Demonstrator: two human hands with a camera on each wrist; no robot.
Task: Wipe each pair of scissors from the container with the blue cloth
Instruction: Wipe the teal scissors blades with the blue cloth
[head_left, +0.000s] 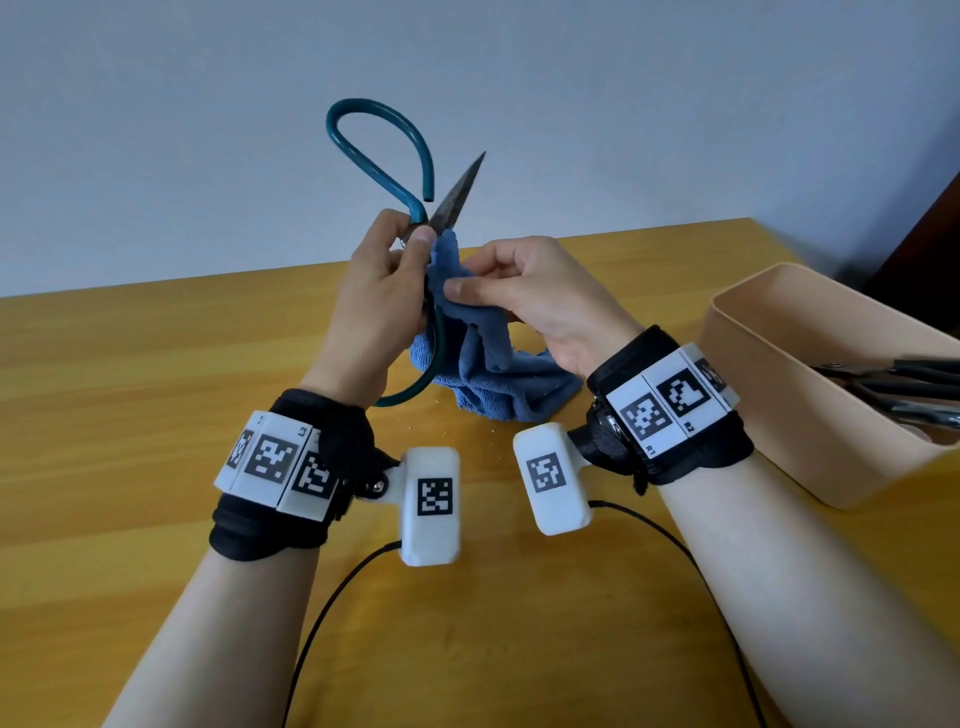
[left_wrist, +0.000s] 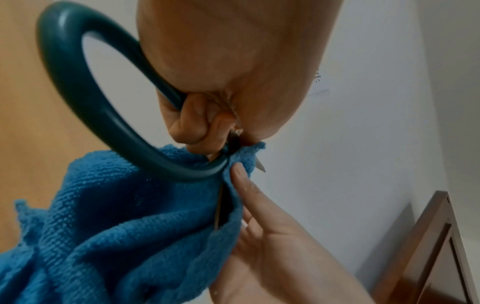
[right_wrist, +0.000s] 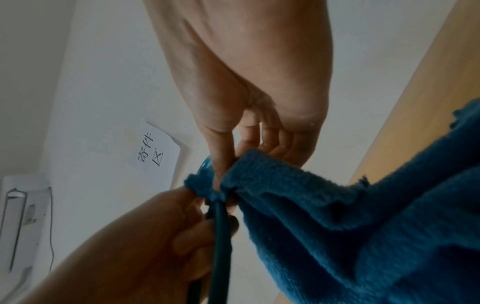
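Left hand (head_left: 376, 291) grips the scissors (head_left: 415, 208) at the pivot; right hand (head_left: 540, 296) fingers pinch the cloth (head_left: 493, 374) just beside it.

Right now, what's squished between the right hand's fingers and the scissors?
The blue cloth: in the left wrist view the right hand presses it round a blade of the scissors, so no finger touches metal.

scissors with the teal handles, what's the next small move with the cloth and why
Probably slide the blue cloth, pinched by the right hand, along the blade it wraps. The left hand grips the teal-handled scissors near the pivot, open; the other blade is bare and looks dull.
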